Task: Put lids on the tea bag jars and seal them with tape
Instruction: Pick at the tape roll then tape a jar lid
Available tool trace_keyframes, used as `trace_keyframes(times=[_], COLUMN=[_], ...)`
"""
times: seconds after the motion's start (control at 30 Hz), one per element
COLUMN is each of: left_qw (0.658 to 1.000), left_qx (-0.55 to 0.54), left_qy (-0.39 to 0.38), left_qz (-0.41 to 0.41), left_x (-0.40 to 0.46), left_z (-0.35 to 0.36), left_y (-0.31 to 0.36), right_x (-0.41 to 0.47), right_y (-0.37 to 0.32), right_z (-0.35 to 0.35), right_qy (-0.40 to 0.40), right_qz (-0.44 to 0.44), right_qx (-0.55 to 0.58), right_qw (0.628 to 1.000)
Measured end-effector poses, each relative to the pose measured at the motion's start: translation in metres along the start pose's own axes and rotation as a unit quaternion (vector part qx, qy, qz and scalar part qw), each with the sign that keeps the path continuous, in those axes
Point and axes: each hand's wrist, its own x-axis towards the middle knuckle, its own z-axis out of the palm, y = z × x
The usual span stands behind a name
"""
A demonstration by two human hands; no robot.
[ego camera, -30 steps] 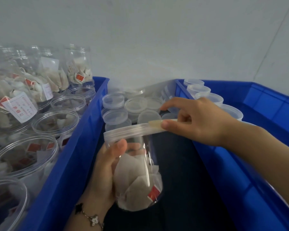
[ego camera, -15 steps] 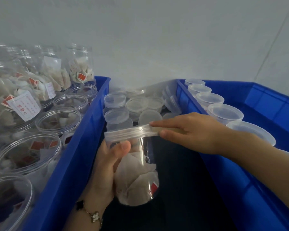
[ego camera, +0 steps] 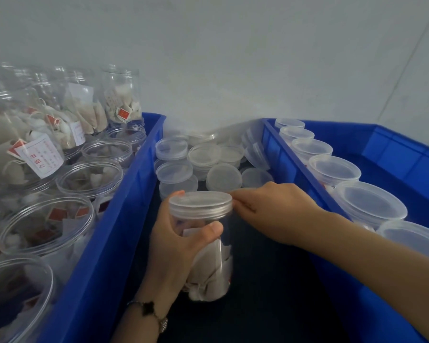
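The left hand [ego camera: 178, 246] gripped a clear jar [ego camera: 208, 258] of tea bags, fingers and thumb curled round its upper body just under the lid [ego camera: 200, 203]. The jar stood roughly upright above the dark floor of the middle blue bin [ego camera: 104, 243]; whether its base touched that floor could not be told. The lid sat on the jar's mouth, its ribbed side wall showing all round the near edge. The right hand [ego camera: 280, 214] reached in from the right, its fingertips pressed against the lid's right edge and curled as if pinching something there; a strip of tape could not be made out for certain.

Behind the jar, at the far end of the same bin, loose spare lids [ego camera: 183, 159] lay piled from wall to wall, the nearest ones just beyond the held lid. The near half of the bin floor lay dark and bare around both forearms, giving room toward the person.

Past the bin's left wall stood open jars [ego camera: 92, 177] holding tea bags with red tags, packed rim to rim, with more jars stacked behind them. Past the right wall, a second blue bin [ego camera: 394, 157] held a row of capped jars [ego camera: 334, 169] running along its left edge, close against the right forearm.
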Motion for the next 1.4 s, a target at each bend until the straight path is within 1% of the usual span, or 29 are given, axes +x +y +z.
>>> trace_keyframes(times=[0.17, 0.3, 0.43, 0.6, 0.87, 0.9, 1.0, 1.03, 1.1, 1.17, 1.2, 1.27, 1.4], left_qw=[1.0, 0.999, 0.997, 0.994, 0.992, 0.992, 0.991, 0.99, 0.99, 0.985, 0.983, 0.979, 0.966], left_qx=[0.009, 0.03, 0.053, 0.076, 0.08, 0.085, 0.112, 0.108, 0.109, 0.135, 0.141, 0.139, 0.159], left_qy=[0.008, 0.026, 0.047, 0.071, 0.091, 0.078, -0.031, -0.045, -0.015, 0.034, 0.064, 0.117, 0.191], left_qz=[-0.001, 0.01, 0.026, 0.028, 0.037, 0.044, 0.073, 0.074, 0.083, 0.102, 0.102, 0.094, 0.078], left_x=[0.003, 0.0, 0.001, 0.0, -0.001, -0.005, -0.028, -0.032, -0.029, -0.018, -0.015, -0.013, -0.01], left_z=[0.001, 0.006, 0.01, 0.014, 0.016, 0.017, 0.032, 0.034, 0.031, 0.023, 0.02, 0.016, 0.014], left_y=[-0.003, -0.006, -0.006, -0.008, -0.005, -0.005, -0.002, 0.0, -0.001, -0.002, -0.004, -0.007, -0.01], right_x=[0.004, 0.01, 0.023, 0.033, 0.047, 0.05, 0.063, 0.067, 0.076, 0.08, 0.08, 0.078, 0.064], right_y=[-0.004, -0.003, -0.002, -0.003, -0.003, -0.001, 0.01, 0.012, 0.009, 0.005, 0.005, 0.009, 0.008], right_z=[0.002, 0.002, -0.005, -0.003, 0.006, 0.006, 0.002, 0.001, 0.002, 0.009, 0.014, 0.024, 0.041], right_qy=[-0.009, -0.049, -0.083, -0.08, -0.053, -0.053, -0.045, -0.038, -0.026, -0.017, -0.013, -0.004, 0.012], right_qz=[0.016, 0.037, 0.021, 0.042, 0.1, 0.109, 0.164, 0.173, 0.155, 0.127, 0.116, 0.112, 0.17], right_qx=[-0.022, -0.018, -0.07, -0.081, -0.028, -0.032, -0.035, -0.02, 0.042, 0.118, 0.138, 0.13, 0.097], right_qw=[1.0, 0.998, 0.994, 0.993, 0.993, 0.992, 0.985, 0.984, 0.987, 0.985, 0.984, 0.985, 0.981])
